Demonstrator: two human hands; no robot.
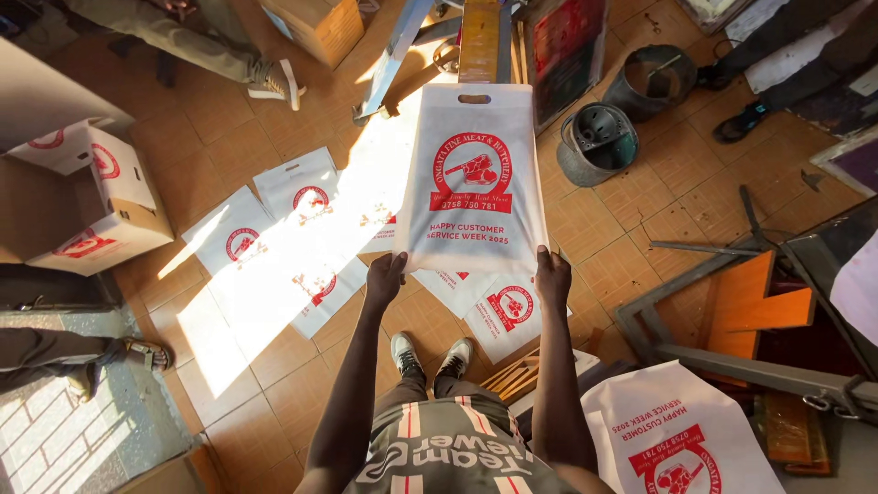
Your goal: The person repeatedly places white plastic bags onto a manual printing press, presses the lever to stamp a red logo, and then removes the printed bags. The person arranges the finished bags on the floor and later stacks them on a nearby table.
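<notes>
Head view | white bag (473, 174), red round print | held flat by left hand (384, 277), right hand (552, 275)

Hard low sunlight cuts a bright diagonal band across the tiled floor (229, 357), glaring off the printed white bags (302, 197) lying there, corners in deep shadow; focus sharp, wide-angle bending the edges.

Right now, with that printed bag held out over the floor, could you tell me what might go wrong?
The left hand and right hand pinch only the bottom corners of the white printed bag, so it could fold or slip. It might land on the bags spread on the floor and, if the red print is wet, smear. The bags near the shoes could get stepped on.
</notes>
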